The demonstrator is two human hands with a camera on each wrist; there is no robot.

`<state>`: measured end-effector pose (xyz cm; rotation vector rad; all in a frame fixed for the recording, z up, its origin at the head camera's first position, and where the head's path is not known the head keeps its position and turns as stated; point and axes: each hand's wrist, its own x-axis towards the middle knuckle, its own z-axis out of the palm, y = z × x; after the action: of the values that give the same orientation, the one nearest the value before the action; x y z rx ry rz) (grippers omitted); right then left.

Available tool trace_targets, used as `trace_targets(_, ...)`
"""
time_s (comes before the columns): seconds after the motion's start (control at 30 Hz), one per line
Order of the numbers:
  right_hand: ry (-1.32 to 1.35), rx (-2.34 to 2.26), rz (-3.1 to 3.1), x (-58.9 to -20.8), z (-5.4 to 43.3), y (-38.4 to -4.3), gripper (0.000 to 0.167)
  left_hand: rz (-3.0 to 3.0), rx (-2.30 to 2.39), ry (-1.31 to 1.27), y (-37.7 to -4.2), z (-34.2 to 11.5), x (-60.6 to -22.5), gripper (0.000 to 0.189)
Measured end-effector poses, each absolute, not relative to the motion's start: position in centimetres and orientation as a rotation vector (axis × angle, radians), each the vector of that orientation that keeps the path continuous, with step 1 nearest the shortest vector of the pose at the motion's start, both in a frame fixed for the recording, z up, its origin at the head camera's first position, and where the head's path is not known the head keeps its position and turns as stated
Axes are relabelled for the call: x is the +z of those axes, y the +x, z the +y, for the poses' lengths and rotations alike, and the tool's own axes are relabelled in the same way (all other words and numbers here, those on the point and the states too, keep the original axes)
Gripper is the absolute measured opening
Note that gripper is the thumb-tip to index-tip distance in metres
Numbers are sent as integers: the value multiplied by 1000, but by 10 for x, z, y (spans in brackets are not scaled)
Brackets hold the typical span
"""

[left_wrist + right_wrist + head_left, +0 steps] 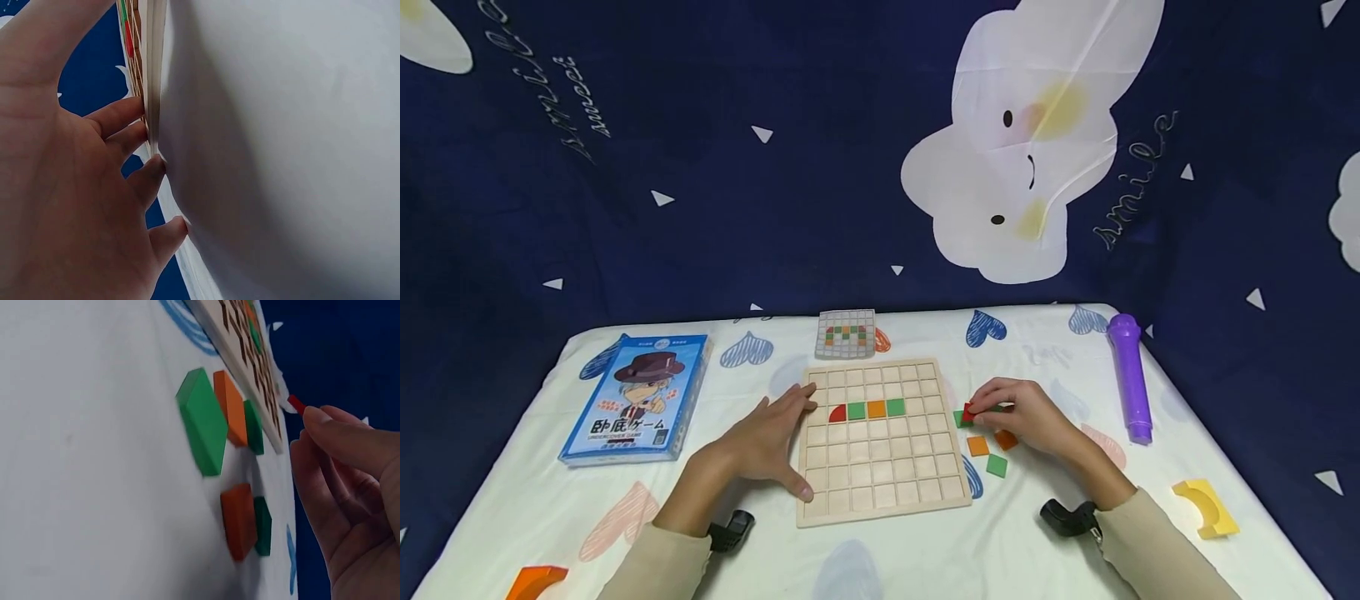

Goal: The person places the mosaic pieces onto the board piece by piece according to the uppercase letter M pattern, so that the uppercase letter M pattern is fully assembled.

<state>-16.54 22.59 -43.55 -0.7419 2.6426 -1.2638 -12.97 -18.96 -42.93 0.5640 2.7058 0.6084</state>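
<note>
A wooden grid board [883, 467] lies flat on the cloth. One row holds a red quarter-round tile [838, 413], a green tile [857, 411], an orange tile [877, 409] and another green tile [896, 407]. My left hand [767, 437] rests along the board's left edge with fingers and thumb spread; the left wrist view has its fingertips at the rim. Just right of the board, my right hand [1026, 412] pinches a small red tile [297, 404] between thumb and fingers, raised off the cloth. Beneath and near it lie loose green tiles [203, 425] and orange tiles [977, 446].
A pattern card [846, 334] lies behind the board. On the left is a blue game box [636, 400], with an orange block [537, 581] at the front. A purple tube [1129, 379] and a yellow arch block [1207, 509] lie on the right.
</note>
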Motion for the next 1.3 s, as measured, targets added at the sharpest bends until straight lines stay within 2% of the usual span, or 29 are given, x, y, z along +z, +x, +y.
trace_targets(0.77, -778, -1255, 2497, -439, 168, -176, 18, 2706, 637, 580, -124, -200, -434, 141)
trace_targets(1.07, -779, -1211, 2521, -437, 162, -180, 17, 2709, 607, 578, -128, -194, -434, 132)
trace_targets(1.3, -733, -1194, 2551, -435, 157, -186, 21, 2699, 612, 585, -132, -193, -433, 144)
